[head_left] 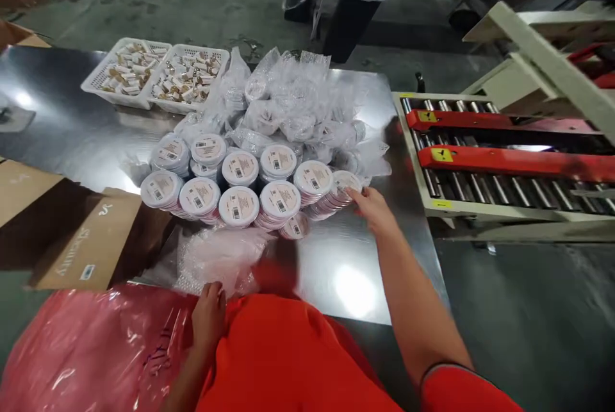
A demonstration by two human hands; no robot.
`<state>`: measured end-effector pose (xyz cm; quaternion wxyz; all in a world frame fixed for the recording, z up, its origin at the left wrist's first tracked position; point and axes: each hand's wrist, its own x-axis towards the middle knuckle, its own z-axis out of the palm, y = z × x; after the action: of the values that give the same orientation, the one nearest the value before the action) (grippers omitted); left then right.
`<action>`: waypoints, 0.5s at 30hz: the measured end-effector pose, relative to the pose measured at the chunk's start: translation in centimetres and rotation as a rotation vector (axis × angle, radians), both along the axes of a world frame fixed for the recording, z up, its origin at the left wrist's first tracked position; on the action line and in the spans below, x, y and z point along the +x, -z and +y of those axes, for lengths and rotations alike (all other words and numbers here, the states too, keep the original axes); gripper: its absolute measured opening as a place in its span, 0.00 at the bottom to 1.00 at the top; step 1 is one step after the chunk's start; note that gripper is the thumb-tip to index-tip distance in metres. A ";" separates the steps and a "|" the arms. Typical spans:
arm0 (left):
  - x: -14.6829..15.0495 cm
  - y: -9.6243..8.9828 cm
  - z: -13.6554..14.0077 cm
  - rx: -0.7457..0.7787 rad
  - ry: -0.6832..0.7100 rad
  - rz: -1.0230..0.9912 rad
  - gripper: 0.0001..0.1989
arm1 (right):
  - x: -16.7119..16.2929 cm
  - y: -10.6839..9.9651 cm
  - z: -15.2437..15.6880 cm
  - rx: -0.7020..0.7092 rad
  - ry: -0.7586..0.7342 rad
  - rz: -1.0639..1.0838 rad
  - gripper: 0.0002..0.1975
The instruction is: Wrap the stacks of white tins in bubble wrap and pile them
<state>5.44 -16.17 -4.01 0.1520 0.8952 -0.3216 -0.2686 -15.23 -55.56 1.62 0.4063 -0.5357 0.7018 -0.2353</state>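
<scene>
1. Your shiny grey steel table (413,188) carries everything you are handling.
2. Across its far part lies a heap of crumpled clear plastic bags (288,95).
3. Nearer you stand stacks of flat round white discs with barcode labels (239,206), packed close in rows.
4. Between those rows and you lies a crumpled translucent bubble-wrap sheet (216,258).
5. Your left hand (209,313) is at the sheet's near edge, fingers curled; whether it grips, you cannot tell from here.
6. Your right hand (369,204) touches the tilted disc stack (331,204) at the rows' right end; a firm pinch cannot be confirmed.
7. The step in hand looks like steadying or adjusting that stack; the next move likely calls for supporting its whole side so discs don't slide.
</scene>
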 end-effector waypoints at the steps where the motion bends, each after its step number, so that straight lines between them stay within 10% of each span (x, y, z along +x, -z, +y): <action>1: -0.5 0.5 -0.5 0.024 0.026 -0.067 0.15 | 0.1 0.9 0.8 0.060 0.014 -0.039 0.12; 6: 0.7 1.6 -2.1 -0.071 -0.213 -0.305 0.28 | 1.0 1.8 1.4 0.257 0.147 -0.223 0.14; 10: 6.6 2.0 -1.1 -0.113 -0.464 -0.224 0.20 | 0.5 1.2 0.9 0.320 0.117 -0.285 0.11; 15: 11.3 2.7 0.6 -0.089 -0.459 0.040 0.12 | 0.7 0.8 0.9 0.353 0.177 -0.317 0.12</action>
<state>16.78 -15.55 -6.72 0.2546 0.9318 -0.1180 -0.2302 -14.54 -54.65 0.81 0.5761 -0.3494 0.7039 -0.2250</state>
